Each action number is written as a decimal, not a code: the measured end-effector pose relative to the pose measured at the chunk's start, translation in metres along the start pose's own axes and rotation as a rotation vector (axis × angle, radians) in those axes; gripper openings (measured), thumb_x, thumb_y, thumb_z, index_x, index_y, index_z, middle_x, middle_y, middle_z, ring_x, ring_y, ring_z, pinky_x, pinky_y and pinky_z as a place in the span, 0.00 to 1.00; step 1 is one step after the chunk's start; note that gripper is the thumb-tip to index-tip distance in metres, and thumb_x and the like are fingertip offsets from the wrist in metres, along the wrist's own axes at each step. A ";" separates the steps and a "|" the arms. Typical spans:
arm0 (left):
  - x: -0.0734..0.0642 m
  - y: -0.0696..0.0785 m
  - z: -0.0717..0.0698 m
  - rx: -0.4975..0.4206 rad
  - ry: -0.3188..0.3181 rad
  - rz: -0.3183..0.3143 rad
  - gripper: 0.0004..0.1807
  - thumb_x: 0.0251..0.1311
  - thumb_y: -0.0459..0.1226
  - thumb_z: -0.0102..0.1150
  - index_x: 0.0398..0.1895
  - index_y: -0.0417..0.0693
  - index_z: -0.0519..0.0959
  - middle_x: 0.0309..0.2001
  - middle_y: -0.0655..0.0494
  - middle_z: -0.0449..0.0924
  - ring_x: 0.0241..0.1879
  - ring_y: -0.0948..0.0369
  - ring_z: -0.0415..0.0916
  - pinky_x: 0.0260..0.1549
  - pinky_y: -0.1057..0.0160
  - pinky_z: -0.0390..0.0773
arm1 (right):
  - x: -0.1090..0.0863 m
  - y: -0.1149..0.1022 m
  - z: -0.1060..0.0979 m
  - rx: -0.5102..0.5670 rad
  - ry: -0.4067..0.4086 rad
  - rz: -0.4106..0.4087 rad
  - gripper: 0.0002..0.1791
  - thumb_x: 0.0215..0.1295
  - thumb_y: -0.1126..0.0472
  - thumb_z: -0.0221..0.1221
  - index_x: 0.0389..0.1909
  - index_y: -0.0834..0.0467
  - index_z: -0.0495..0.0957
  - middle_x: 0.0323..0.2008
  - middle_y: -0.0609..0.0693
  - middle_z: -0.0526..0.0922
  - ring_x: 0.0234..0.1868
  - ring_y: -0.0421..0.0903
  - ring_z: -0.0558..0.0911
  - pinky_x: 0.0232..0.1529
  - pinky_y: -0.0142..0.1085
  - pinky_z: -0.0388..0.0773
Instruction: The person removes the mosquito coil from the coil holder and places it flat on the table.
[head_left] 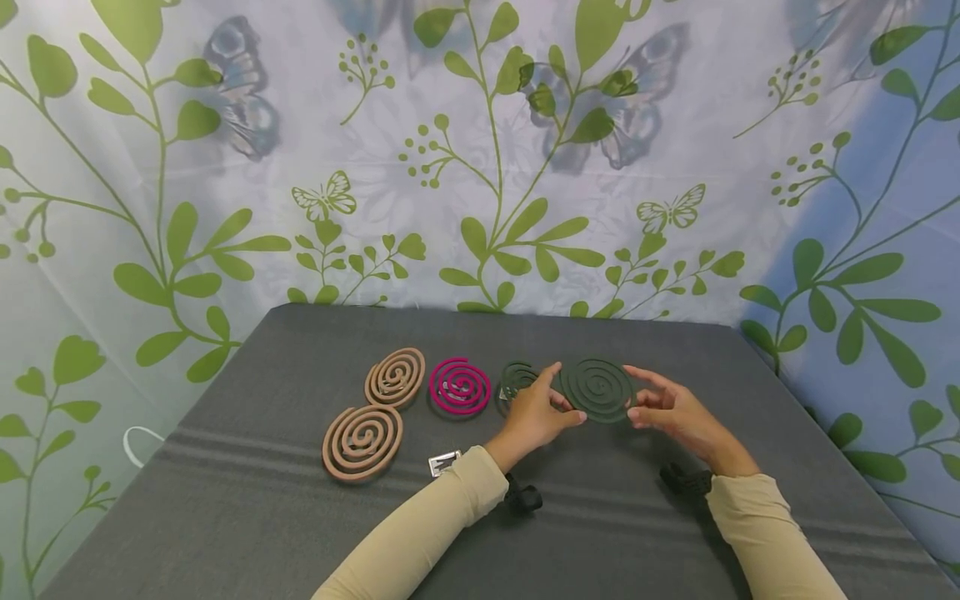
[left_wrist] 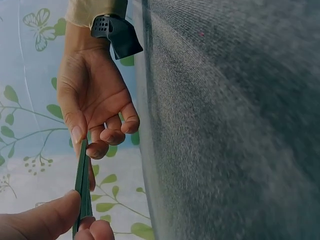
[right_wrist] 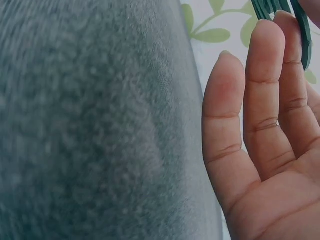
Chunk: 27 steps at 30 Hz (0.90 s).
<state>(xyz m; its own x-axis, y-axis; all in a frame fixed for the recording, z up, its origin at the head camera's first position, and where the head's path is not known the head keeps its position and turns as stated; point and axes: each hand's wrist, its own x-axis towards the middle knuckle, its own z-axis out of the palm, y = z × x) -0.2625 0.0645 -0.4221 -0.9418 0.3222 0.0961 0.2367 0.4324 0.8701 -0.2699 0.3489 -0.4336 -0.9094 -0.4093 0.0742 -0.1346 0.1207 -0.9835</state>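
Both hands hold a dark green mosquito coil (head_left: 597,388) above the table, its flat spiral facing the head camera. My left hand (head_left: 534,417) pinches its left edge between thumb and fingers. On the opposite edge, my right hand (head_left: 678,412) pinches it too. Edge-on in the left wrist view, the green coil (left_wrist: 83,175) shows a thin line along its length; whether it is two nested coils I cannot tell. A second dark green coil (head_left: 517,375) sits behind my left hand, partly hidden. Only a piece of the held coil (right_wrist: 303,40) appears in the right wrist view.
Left of the hands lie a magenta coil (head_left: 460,387) and two tan coils, one farther back (head_left: 395,377) and one nearer (head_left: 362,442). A small metal piece (head_left: 444,463) lies beside the left sleeve. The grey table (head_left: 600,542) meets a leaf-patterned cloth (head_left: 480,208) behind.
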 end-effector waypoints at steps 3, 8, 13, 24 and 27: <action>0.003 0.001 0.005 -0.014 0.013 -0.017 0.49 0.65 0.39 0.79 0.85 0.44 0.62 0.40 0.59 0.89 0.24 0.66 0.79 0.35 0.62 0.81 | -0.001 0.002 -0.002 0.003 0.008 0.019 0.43 0.76 0.73 0.62 0.85 0.66 0.53 0.43 0.44 0.86 0.43 0.44 0.88 0.48 0.38 0.87; 0.008 0.004 0.013 -0.094 0.019 -0.064 0.49 0.65 0.37 0.79 0.85 0.44 0.62 0.39 0.58 0.87 0.21 0.63 0.80 0.24 0.65 0.80 | -0.003 0.003 -0.006 0.029 0.040 0.069 0.41 0.77 0.73 0.62 0.85 0.64 0.55 0.43 0.43 0.86 0.44 0.43 0.87 0.47 0.37 0.87; 0.013 0.004 0.021 -0.129 0.017 -0.095 0.49 0.65 0.35 0.78 0.85 0.44 0.61 0.37 0.57 0.87 0.21 0.61 0.82 0.24 0.65 0.83 | -0.005 0.006 -0.009 0.037 0.081 0.134 0.43 0.77 0.71 0.63 0.85 0.66 0.52 0.42 0.45 0.85 0.43 0.42 0.87 0.44 0.36 0.86; 0.015 0.001 0.028 -0.210 -0.018 -0.175 0.48 0.67 0.31 0.75 0.86 0.40 0.59 0.32 0.56 0.83 0.25 0.62 0.86 0.25 0.66 0.86 | 0.000 0.015 -0.011 0.006 0.118 0.236 0.45 0.77 0.67 0.66 0.84 0.72 0.49 0.42 0.42 0.86 0.41 0.37 0.86 0.41 0.32 0.83; 0.016 0.000 0.029 -0.206 -0.024 -0.189 0.47 0.68 0.32 0.75 0.85 0.37 0.59 0.33 0.57 0.82 0.24 0.63 0.85 0.25 0.67 0.85 | 0.000 0.016 -0.011 0.000 0.118 0.238 0.43 0.78 0.68 0.64 0.83 0.74 0.51 0.42 0.40 0.86 0.42 0.36 0.86 0.41 0.32 0.83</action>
<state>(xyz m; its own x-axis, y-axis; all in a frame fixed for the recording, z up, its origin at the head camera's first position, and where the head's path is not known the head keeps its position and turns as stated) -0.2700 0.0943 -0.4344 -0.9581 0.2730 -0.0871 0.0011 0.3074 0.9516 -0.2764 0.3606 -0.4475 -0.9549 -0.2615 -0.1409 0.0889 0.2010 -0.9755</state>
